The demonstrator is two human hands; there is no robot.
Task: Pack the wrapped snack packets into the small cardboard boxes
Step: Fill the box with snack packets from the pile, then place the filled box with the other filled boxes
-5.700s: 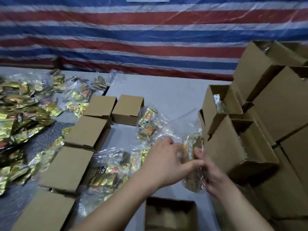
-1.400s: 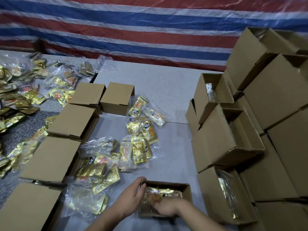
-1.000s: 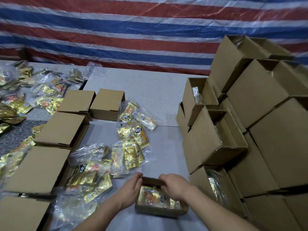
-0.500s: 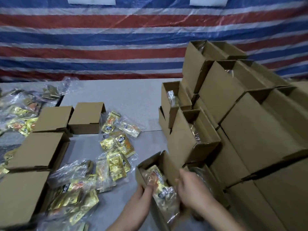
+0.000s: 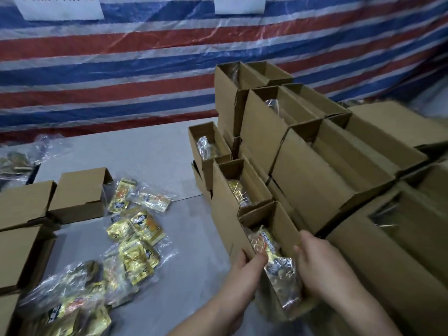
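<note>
The small open brown cardboard box [image 5: 287, 241] sits tilted at the near foot of the stack of open brown cardboard boxes [image 5: 315, 170], its long axis running from the near right up toward the far left, opening facing up and toward the camera. Inside lies a clear-wrapped gold snack packet [image 5: 271, 253], lengthwise along the box; its dark printing is too blurred to read. The left hand [image 5: 244, 267] grips the box's left wall, thumb curled over the rim. The right hand [image 5: 317, 263] holds the right wall, fingers curled over it. Loose gold snack packets in clear wrap [image 5: 135, 229] lie on the grey tabletop [image 5: 155, 154] beside closed brown cardboard boxes [image 5: 77, 192]. Two white paper signs [image 5: 238, 4] hang on the red, white and blue striped tarpaulin [image 5: 121, 69]; their writing is cut off.
</note>
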